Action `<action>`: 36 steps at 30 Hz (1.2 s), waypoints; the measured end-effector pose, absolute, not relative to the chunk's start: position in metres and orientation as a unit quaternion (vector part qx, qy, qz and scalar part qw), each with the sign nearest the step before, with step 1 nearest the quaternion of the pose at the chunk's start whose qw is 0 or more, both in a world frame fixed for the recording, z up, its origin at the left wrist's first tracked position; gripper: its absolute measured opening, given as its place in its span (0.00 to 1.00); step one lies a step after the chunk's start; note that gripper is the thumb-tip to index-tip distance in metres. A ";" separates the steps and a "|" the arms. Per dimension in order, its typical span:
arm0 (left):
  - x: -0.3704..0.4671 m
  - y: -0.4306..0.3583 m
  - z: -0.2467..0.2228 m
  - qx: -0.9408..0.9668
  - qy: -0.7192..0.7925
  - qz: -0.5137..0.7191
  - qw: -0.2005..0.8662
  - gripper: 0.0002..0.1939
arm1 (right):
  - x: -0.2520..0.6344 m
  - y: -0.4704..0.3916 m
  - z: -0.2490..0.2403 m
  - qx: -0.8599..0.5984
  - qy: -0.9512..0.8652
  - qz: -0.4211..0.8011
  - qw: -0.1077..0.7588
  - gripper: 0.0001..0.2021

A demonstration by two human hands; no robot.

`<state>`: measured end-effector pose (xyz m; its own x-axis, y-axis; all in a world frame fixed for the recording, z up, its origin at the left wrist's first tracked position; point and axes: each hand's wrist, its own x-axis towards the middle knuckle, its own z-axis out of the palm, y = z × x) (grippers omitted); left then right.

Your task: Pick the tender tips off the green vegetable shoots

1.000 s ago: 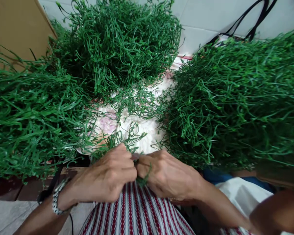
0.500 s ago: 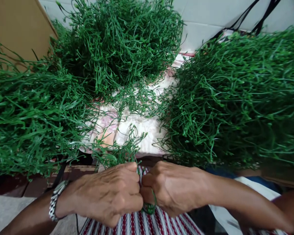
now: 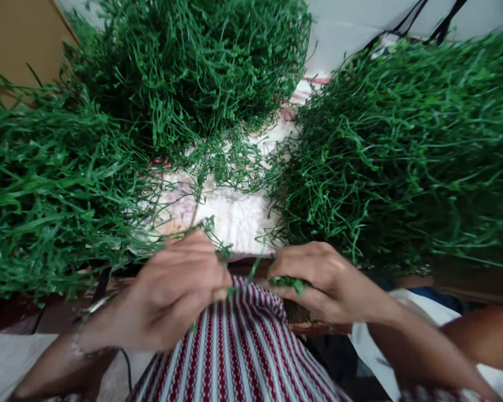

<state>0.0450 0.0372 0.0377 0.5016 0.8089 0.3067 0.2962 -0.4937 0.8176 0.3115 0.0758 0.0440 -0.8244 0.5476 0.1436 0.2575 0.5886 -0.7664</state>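
My left hand, blurred by motion, is closed round thin green stems with small buds, which stick out past its fingers. To its right, my right hand pinches a short bunch of green stem pieces between thumb and fingers. One stem slants across the gap between the two hands. Both hands are above my lap, by the near edge of the table. A big heap of the same stems lies left of my left hand, and another is beyond my right hand.
A third tall heap of stems stands at the back against the pale wall. Loose stems are scattered over the flowered cloth. A tan panel rises at the back left. Another person's arm shows at the right edge.
My hands were pressed close together and have moved apart, left hand to the left, right hand to the right, both slightly higher. The view has shifted a little.
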 end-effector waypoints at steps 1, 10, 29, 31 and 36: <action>0.052 0.042 0.034 0.761 0.377 0.383 0.364 0.08 | 0.307 0.076 0.042 -0.249 -0.862 0.386 0.213 0.05; 0.082 0.078 0.010 0.540 0.445 0.537 0.472 0.08 | 0.275 0.075 0.017 -0.341 -0.836 0.238 0.359 0.05; 0.081 0.078 0.012 0.531 0.469 0.504 0.495 0.10 | 0.243 0.086 -0.006 -0.382 -0.758 0.324 0.417 0.04; 0.076 0.073 0.015 0.592 0.504 0.452 0.437 0.10 | 0.243 0.086 -0.006 -0.373 -0.751 0.330 0.434 0.03; 0.071 0.069 0.012 0.632 0.516 0.405 0.411 0.08 | 0.241 0.085 -0.009 -0.362 -0.741 0.334 0.456 0.03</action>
<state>0.0713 0.0688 0.0119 0.1382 0.9865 0.0879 0.3193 -0.1284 0.9389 0.2413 0.0855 -0.0088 -0.3211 0.8418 0.4340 0.2317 0.5141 -0.8258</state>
